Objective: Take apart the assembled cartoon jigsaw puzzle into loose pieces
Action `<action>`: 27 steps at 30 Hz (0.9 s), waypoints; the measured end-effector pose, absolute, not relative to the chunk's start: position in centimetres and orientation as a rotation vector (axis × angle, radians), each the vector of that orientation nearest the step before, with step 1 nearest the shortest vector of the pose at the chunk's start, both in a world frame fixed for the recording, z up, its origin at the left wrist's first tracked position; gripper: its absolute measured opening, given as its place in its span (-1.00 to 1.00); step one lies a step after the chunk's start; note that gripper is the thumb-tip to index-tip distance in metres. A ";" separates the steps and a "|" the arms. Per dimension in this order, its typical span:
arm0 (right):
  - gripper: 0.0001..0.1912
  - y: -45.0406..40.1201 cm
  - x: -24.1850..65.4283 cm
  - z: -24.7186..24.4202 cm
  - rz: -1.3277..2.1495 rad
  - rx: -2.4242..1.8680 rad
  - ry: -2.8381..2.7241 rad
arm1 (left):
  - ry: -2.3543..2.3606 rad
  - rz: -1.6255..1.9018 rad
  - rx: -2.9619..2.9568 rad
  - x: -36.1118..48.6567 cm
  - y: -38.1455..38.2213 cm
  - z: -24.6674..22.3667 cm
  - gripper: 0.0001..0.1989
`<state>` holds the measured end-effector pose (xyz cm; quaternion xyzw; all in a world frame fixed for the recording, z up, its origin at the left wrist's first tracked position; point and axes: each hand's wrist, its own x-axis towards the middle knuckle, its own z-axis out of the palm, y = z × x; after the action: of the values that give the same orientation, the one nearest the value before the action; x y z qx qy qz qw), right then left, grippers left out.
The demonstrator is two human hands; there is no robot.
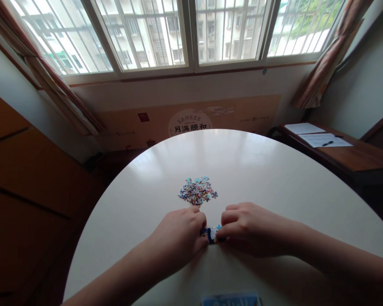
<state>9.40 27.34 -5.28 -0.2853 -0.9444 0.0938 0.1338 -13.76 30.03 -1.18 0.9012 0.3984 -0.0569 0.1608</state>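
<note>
A small joined strip of jigsaw puzzle pieces [212,233], dark blue and white, lies low over the table between my hands. My left hand [187,229] has its fingers curled and closed on the strip's left end. At the right end, the closed fingers of my right hand [244,227] grip the strip too, with the fingertips partly hiding it. Just beyond the hands sits a heap of loose jigsaw pieces [198,190] in mixed colours.
The round white table [130,204] fills the middle. A blue box [231,300] with lettering is cut off at the near edge. To the right stands a brown desk [367,155] with papers [325,140] and a pen [327,143]. Windows line the far wall.
</note>
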 end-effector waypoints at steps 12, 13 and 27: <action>-0.85 27.3 9.4 -5.3 0.238 -0.821 -2.749 | 1.178 -0.128 2.443 -13.5 30.2 -0.6 -0.87; -0.85 27.4 9.4 -5.3 0.235 -0.822 -2.748 | 1.176 -0.121 2.439 -13.5 30.2 -0.6 -0.88; -0.85 27.5 9.1 -5.3 0.231 -0.809 -2.725 | 1.063 0.156 2.300 -13.9 31.5 -0.9 -0.92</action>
<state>9.13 27.47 -5.32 -0.2808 -0.9454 0.0802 0.1444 -13.88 31.46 -0.89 0.8652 0.3999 0.0587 0.2968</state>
